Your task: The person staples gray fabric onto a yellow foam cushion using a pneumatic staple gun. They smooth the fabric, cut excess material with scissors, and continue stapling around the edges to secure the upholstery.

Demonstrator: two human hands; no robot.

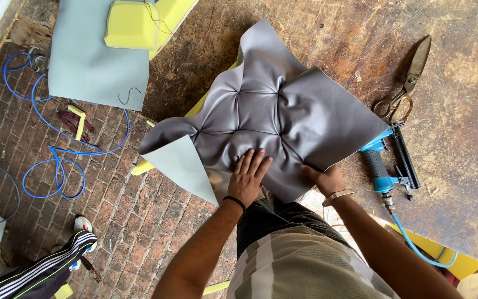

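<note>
Under both hands (248,176), tufted grey cushion (266,119)

We see only slivers of yellow foam (195,105) under the grey cover (266,119), our right hand's (323,178) fingertips tucked beneath its edge, the stapler's (388,160) hose (421,249) lost behind the bench (460,138), a bystander's leg (40,271) cut off at the corner.

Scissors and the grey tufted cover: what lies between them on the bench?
Head view: bare, stained wood. The scissors lie apart from the grey tufted cover; the blue staple gun sits just below that stretch, near the right hand.
</note>
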